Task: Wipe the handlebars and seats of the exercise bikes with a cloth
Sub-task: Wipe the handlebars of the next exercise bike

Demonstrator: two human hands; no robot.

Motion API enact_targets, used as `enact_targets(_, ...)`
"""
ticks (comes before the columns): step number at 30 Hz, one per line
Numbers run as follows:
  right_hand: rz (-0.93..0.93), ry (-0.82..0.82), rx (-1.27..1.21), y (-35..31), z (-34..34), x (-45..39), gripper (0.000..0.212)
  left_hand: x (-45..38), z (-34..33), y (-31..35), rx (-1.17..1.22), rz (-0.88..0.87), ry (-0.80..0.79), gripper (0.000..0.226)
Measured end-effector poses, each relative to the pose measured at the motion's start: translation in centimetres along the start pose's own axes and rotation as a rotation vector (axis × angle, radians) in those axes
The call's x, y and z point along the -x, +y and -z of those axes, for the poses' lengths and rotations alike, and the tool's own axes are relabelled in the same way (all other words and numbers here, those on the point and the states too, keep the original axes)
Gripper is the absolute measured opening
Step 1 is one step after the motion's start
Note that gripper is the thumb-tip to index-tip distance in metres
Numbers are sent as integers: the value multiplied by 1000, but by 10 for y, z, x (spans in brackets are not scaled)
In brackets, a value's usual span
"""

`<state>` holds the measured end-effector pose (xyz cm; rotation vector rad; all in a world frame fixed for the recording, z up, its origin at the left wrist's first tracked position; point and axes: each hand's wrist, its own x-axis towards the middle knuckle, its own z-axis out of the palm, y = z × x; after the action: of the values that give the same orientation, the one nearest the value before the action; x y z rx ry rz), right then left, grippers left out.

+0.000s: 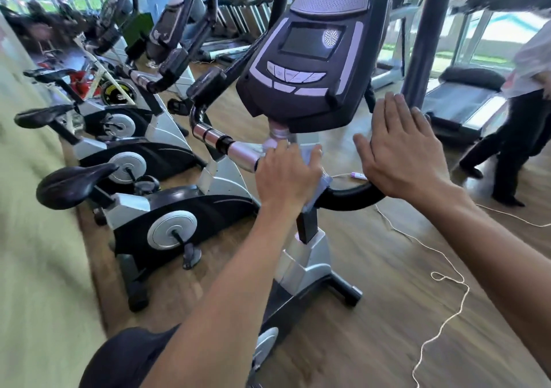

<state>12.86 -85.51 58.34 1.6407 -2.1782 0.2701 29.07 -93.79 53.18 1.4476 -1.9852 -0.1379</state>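
Left hand [287,176] grip around half-hidden cloth [316,179] on handlebar [351,198]; right hand [401,155] flat, fingers straight

Black-and-silver upright exercise bikes in a row along the left wall: four, nearest [298,95], second [167,226], third [131,161], fourth [116,122]. Black padded saddles: four. Grey treadmills by the right windows: two. Pale blue cloth [313,161]: one. White floor cord [441,274]: one.

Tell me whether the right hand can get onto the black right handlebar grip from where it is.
Probably yes. The right hand is open and raised just above the curved black handlebar grip, with nothing between them. The left hand and its cloth sit further left on the bar.
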Motion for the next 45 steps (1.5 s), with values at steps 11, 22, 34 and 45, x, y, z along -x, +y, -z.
enact_targets(11,133,-3,-55,7,2,18,77,31,9,43,17,-84,-74,51)
enact_targets(22,236,52,-79,10,-6,53,76,28,21,50,-42,-96,-145,50)
enact_targets(34,255,80,-213,3,-7,78,74,34,10,44,-45,-153,-57,52)
enact_targets(45,-104,206,-1100,64,16,109,46,29,64,65,710,392,348,50)
